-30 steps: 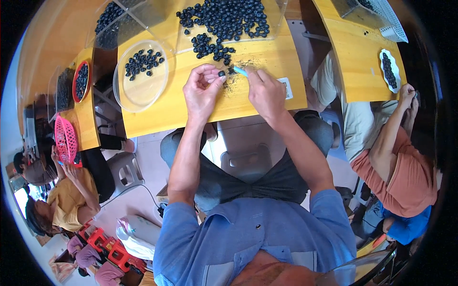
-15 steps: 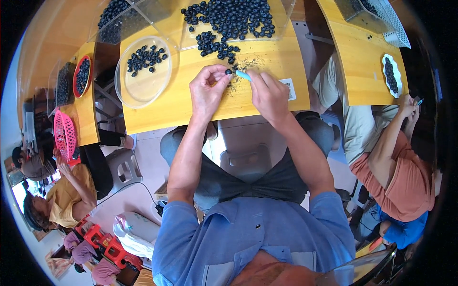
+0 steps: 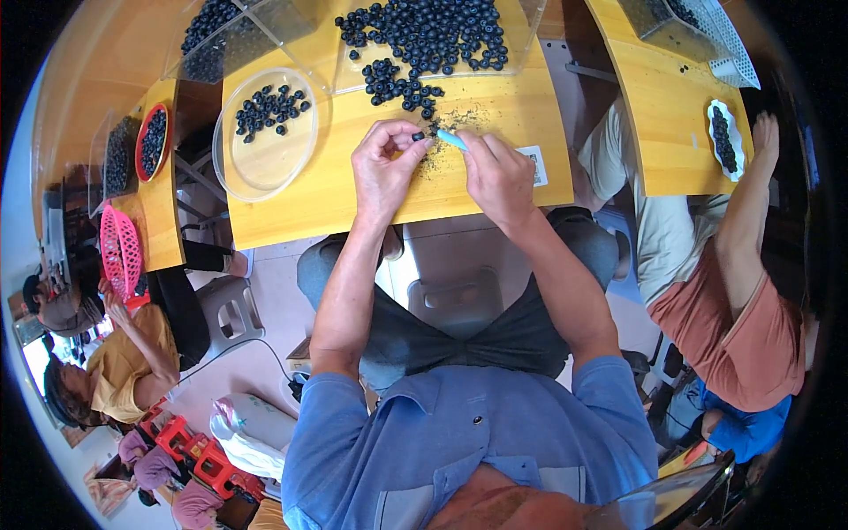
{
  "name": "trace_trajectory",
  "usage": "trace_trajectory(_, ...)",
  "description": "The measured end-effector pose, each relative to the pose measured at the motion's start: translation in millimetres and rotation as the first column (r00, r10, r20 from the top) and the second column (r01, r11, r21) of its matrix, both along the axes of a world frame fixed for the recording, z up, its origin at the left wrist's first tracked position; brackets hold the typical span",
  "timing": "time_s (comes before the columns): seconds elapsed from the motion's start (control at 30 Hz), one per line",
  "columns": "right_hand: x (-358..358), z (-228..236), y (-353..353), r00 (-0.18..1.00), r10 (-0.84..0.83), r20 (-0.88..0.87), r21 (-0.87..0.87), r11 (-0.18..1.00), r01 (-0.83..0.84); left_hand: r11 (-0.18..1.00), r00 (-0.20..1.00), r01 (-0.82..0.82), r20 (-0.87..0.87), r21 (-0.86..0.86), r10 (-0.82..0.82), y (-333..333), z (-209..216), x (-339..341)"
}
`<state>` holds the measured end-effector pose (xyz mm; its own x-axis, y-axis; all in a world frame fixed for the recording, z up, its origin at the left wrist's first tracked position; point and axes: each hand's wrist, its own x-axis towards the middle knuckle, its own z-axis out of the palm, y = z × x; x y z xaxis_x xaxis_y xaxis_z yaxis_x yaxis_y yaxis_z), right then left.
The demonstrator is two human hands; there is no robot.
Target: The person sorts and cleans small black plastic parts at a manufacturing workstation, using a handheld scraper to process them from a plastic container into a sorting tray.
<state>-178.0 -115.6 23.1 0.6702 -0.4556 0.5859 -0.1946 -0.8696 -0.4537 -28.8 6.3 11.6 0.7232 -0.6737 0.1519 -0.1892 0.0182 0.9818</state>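
My left hand pinches a small, dark, round bead-like piece between thumb and fingertips. In my right hand is a slim tool with a light-blue handle; its tip points at the piece, too small to make out. Both hands are close together above the yellow table. Dark crumbs lie scattered just beyond them. A large pile of similar dark pieces spreads beyond, trailing toward my hands. To the left, a round clear plastic lid or tray holds more of them.
A clear divided box of dark pieces stands at the far left. A white printed card lies right of my right hand. People work at side tables, with a red bowl, a pink basket and a white dish.
The dark piece has turned slightly in my left fingertips; my hands stay nearly in place. On the right, the co-worker's arm has reached forward past the white dish.
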Motion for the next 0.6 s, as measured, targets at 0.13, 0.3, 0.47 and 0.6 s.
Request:
trace_trajectory(0.13, -1.9, -2.8, 1.3, 1.000, 0.006, -0.019, 0.047, 0.999, -0.005, 1.000, 0.982, 0.007, -0.189, -0.029, -0.013, -0.8, 5.7, -3.9)
trace_trajectory(0.3, -1.8, -2.5, 1.4, 1.000, 0.014, -0.013, 0.047, 0.999, -0.013, 0.997, 0.970, 0.009, -0.243, -0.072, -0.027, -2.5, 3.6, -3.2)
trace_trajectory(0.47, -2.4, -2.5, 1.0, 1.000, 0.015, -0.015, 0.049, 0.999, -0.015, 0.993, 1.000, -0.003, -0.031, -0.120, 0.000, -3.7, 4.8, -1.3)
trace_trajectory(0.6, -2.6, -1.9, 1.6, 1.000, 0.016, -0.020, 0.050, 0.999, -0.015, 0.998, 0.977, -0.008, -0.212, -0.059, -0.005, -3.3, 4.2, -1.9)
